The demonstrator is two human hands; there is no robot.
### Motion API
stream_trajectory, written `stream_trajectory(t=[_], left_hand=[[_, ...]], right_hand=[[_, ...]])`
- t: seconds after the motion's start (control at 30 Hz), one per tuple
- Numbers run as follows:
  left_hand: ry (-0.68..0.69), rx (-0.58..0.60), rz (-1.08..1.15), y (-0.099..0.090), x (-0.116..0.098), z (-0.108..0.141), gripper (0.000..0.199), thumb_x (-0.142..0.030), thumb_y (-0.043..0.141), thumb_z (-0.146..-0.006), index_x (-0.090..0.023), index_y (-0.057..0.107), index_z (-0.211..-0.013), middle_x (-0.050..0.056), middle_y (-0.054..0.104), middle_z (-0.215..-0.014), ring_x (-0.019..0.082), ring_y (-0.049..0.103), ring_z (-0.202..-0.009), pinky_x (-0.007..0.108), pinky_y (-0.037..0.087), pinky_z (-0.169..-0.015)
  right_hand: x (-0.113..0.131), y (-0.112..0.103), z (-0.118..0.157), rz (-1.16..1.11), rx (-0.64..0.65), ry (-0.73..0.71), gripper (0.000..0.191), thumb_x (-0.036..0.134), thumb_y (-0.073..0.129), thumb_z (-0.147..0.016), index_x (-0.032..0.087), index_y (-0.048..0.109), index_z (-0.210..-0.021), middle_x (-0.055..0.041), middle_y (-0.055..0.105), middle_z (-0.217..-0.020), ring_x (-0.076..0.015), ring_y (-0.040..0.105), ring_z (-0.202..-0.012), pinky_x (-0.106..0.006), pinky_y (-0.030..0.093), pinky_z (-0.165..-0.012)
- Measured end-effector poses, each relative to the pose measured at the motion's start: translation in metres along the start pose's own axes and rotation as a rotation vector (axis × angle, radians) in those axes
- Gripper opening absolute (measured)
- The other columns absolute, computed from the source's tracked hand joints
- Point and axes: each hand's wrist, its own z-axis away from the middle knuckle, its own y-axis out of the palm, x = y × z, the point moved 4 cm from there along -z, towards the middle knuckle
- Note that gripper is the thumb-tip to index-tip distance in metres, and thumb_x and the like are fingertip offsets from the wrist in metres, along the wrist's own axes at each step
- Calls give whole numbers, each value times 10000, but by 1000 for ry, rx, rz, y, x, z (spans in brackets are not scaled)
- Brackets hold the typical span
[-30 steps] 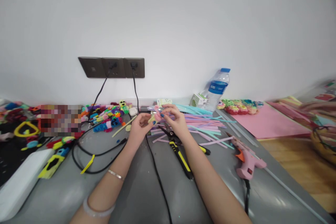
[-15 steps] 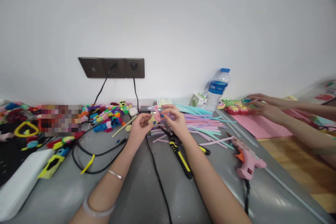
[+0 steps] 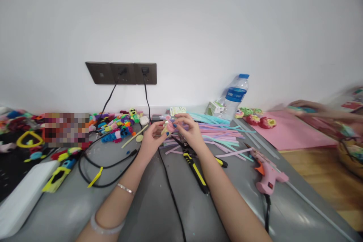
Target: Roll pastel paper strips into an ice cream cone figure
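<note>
Both my hands meet at the middle of the table, fingers pinched round a small pink-and-yellow craft piece (image 3: 169, 124) with something clear and shiny about it. My left hand (image 3: 153, 138) grips its lower left side. From the right, my right hand (image 3: 189, 128) closes thumb and fingers on it; the fingers cover much of the piece. Black-and-yellow pliers (image 3: 195, 170) lie under my right wrist, jaws pointing away from me. Behind and beside that hand spread pink, purple and turquoise pipe cleaners (image 3: 221, 130).
A pink glue gun (image 3: 268, 174) lies on the right, its cord running toward me. A water bottle (image 3: 236, 96) leans on the wall. Colourful fuzzy figures (image 3: 119, 126) and a black cable loop (image 3: 109, 166) are on the left. A co-worker's blurred hand (image 3: 307, 106) hovers above pink paper (image 3: 295, 132).
The co-worker's hands have drawn back to the right with something bluish, uncovering red flower-like pieces. My hands stay in nearly the same place on the craft piece.
</note>
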Motion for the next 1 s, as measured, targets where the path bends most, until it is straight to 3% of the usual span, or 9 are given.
stream_trajectory(t=[0.47, 0.67, 0.83, 1.0], left_hand=[[-23, 1, 45, 0, 1, 0, 452, -311, 745, -688, -171, 621, -1099, 80, 700, -937, 202, 678, -835, 274, 537, -658], [-67, 8, 223, 0, 5, 0, 501, -290, 754, -683, -190, 595, -1148, 68, 702, -1006, 182, 683, -840, 301, 556, -738], [-64, 28, 236, 0, 6, -1, 475, -294, 748, -700, -179, 603, -1138, 82, 714, -1027, 200, 679, -928, 309, 547, -793], [-58, 59, 195, 1, 4, 0, 489, -303, 743, -717, -182, 575, -1160, 88, 719, -1032, 217, 683, -963, 346, 557, -824]], right_hand=[[2, 0, 0, -10, -27, -10, 97, 282, 624, -852, 226, 703, -845, -89, 652, -1069, -239, 605, -1070, -400, 459, -923], [-6, 1, -1, -241, -129, 156, 291, 438, 649, -842, 233, 644, -1049, -83, 679, -1090, -225, 643, -983, -364, 513, -834], [-8, 7, 0, -287, -52, 261, 351, 533, 688, -779, 218, 667, -933, -60, 710, -947, -236, 651, -929, -375, 522, -845], [-10, 9, 2, -276, -40, 306, 387, 591, 698, -741, 223, 666, -853, -42, 688, -811, -239, 637, -817, -359, 524, -718]])
